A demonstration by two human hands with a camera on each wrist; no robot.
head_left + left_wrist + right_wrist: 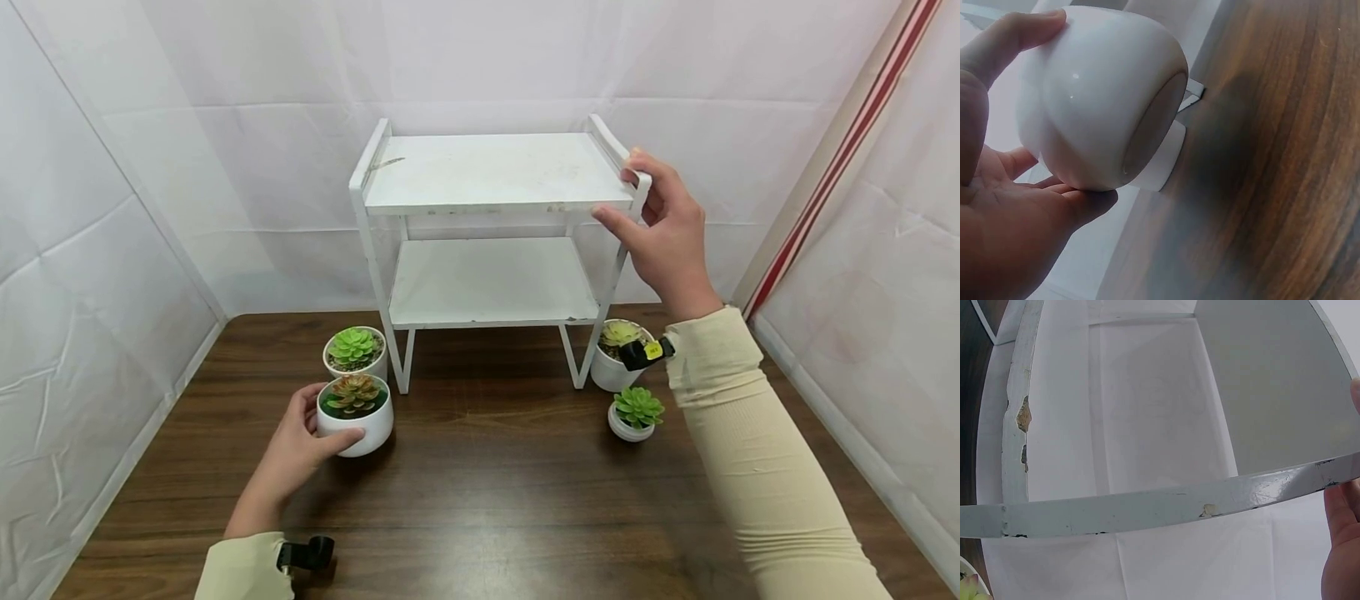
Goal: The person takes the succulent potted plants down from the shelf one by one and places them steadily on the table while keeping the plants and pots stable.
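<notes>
My left hand grips a white round pot holding a reddish-green succulent. In the left wrist view the underside of this white pot shows, raised off the tabletop. Thumb and fingers lie on opposite sides of it. Just behind stands another white pot with a bright green succulent. My right hand holds the front right upper corner of a white two-tier shelf rack, fingers over the side rail and thumb by the front edge. The rack's chipped frame fills the right wrist view.
Beside the rack's right leg stands a white pot with a pale succulent, partly behind the wrist camera. A small pot with a green succulent is in front of it. Brown wooden tabletop lies beneath; white sheeting surrounds it.
</notes>
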